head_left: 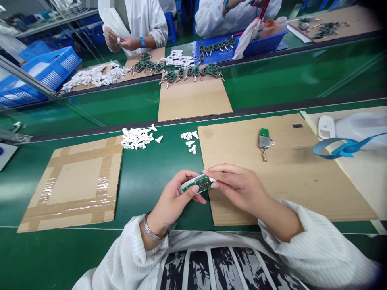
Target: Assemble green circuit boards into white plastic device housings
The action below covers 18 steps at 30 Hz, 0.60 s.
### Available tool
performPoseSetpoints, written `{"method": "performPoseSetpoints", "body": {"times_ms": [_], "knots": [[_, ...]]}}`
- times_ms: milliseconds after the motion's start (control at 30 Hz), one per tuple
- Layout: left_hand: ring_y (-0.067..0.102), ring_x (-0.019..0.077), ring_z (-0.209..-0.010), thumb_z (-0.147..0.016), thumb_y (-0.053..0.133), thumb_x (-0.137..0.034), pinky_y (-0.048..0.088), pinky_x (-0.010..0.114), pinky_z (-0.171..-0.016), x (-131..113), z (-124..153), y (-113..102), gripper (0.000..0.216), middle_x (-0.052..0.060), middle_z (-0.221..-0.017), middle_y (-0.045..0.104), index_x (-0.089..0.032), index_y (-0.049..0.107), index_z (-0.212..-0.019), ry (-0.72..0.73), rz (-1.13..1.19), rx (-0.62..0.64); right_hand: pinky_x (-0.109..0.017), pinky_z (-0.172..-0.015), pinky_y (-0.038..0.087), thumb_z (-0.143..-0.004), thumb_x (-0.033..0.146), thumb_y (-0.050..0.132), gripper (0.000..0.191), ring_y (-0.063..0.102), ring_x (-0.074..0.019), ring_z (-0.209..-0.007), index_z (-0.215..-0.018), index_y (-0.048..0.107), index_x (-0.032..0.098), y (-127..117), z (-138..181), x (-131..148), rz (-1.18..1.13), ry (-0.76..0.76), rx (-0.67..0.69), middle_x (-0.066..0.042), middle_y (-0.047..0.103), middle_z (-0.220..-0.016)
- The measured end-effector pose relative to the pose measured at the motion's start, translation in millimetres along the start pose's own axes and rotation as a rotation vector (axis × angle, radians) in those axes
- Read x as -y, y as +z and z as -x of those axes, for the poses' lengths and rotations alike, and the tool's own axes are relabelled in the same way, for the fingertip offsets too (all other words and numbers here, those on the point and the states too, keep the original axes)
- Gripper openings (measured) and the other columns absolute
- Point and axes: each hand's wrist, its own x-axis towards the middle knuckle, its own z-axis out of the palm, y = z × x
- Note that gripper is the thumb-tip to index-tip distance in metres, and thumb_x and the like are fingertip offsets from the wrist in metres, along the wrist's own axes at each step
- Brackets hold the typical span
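Observation:
Between my two hands is a green circuit board [198,186] seated in a white plastic housing. My left hand [181,191] grips its body, with the thumb lying across the board. The fingers of my right hand [234,183] pinch the right end, where a small white part [212,179] partly shows; the fingertips hide the rest. Beyond my hands lie a few small white plastic pieces [189,143] and, to their left, a larger pile of white pieces [137,138]. On the cardboard at right rests another circuit board with a metal-coloured block and a brass tip [265,141].
A taped cardboard sheet [81,177] lies left, a plain cardboard sheet [287,185] right. Past the raised ledge, boards [193,72] sit on cardboard near white housings [178,59]. A blue strap [341,148] lies at right. Two co-workers in white sit opposite; blue baskets [51,68] stand far left.

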Motion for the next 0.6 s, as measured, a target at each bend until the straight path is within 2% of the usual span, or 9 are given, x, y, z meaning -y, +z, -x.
{"method": "performPoseSetpoints", "body": {"times_ms": [100,200,333,433,467,533,600], "knots": [[0.071,0.0162,-0.082,-0.095,0.053,-0.032,0.053,0.03,-0.081,-5.0,2.0,-0.9,0.019,0.004,-0.101,0.064,-0.02,0.05,-0.11,0.075,-0.22,0.048,-0.032,-0.081,0.059,-0.089,0.015,0.063,0.024,0.071,-0.0186,-0.092,-0.107,0.073,0.027,-1.8,-3.2,7.0,-0.098,0.115,-0.009,-0.005,0.074,-0.104],[0.07,0.0139,-0.077,-0.095,0.052,-0.028,0.053,0.03,-0.079,-8.5,2.1,-0.8,0.023,0.006,-0.103,0.063,-0.021,0.049,-0.117,0.18,-0.435,0.087,-0.03,-0.078,0.059,-0.086,0.015,0.066,0.022,0.071,-0.0184,-0.089,-0.105,0.073,0.024,-5.8,-6.5,15.5,-0.145,0.181,-0.004,-0.005,0.075,-0.102],[0.066,0.008,-0.065,-0.095,0.049,-0.022,0.055,0.026,-0.068,-3.7,2.4,3.9,0.022,0.006,-0.112,0.056,-0.022,0.054,-0.117,0.386,-0.433,0.028,-0.024,-0.065,0.06,-0.081,0.024,0.073,0.017,0.071,-0.0159,-0.074,-0.098,0.071,0.021,-8.5,-8.3,22.7,-0.206,0.286,-0.07,-0.004,0.076,-0.091],[0.064,0.0075,-0.064,-0.094,0.049,-0.019,0.056,0.025,-0.065,1.7,3.7,7.6,0.018,0.006,-0.11,0.056,-0.022,0.056,-0.111,0.479,-0.411,-0.047,-0.023,-0.061,0.058,-0.08,0.031,0.075,0.016,0.07,-0.0148,-0.067,-0.092,0.071,0.02,-9.4,-8.3,24.9,-0.225,0.281,-0.117,-0.003,0.076,-0.083],[0.065,0.0095,-0.069,-0.094,0.049,-0.018,0.056,0.025,-0.066,2.4,4.0,8.1,0.018,0.007,-0.112,0.056,-0.022,0.056,-0.11,0.502,-0.429,-0.055,-0.023,-0.061,0.058,-0.081,0.032,0.075,0.015,0.07,-0.0149,-0.067,-0.09,0.072,0.02,-9.9,-8.3,25.6,-0.201,0.254,-0.124,-0.003,0.076,-0.081],[0.066,0.0172,-0.091,-0.092,0.051,-0.016,0.057,0.03,-0.076,1.9,4.1,7.8,0.025,0.01,-0.119,0.056,-0.023,0.053,-0.117,0.551,-0.498,-0.054,-0.024,-0.063,0.056,-0.084,0.031,0.073,0.011,0.07,-0.0154,-0.069,-0.089,0.072,0.021,-11.1,-8.6,27.4,-0.131,0.18,-0.126,-0.003,0.076,-0.079],[0.057,0.024,-0.116,-0.091,0.051,-0.013,0.054,0.036,-0.09,-0.1,3.5,6.5,0.039,0.013,-0.128,0.053,-0.022,0.047,-0.128,0.599,-0.605,-0.029,-0.025,-0.064,0.056,-0.084,0.029,0.073,0.009,0.071,-0.0159,-0.07,-0.088,0.071,0.021,-11.2,-9.0,29.7,-0.085,0.115,-0.132,-0.003,0.075,-0.08]]}}
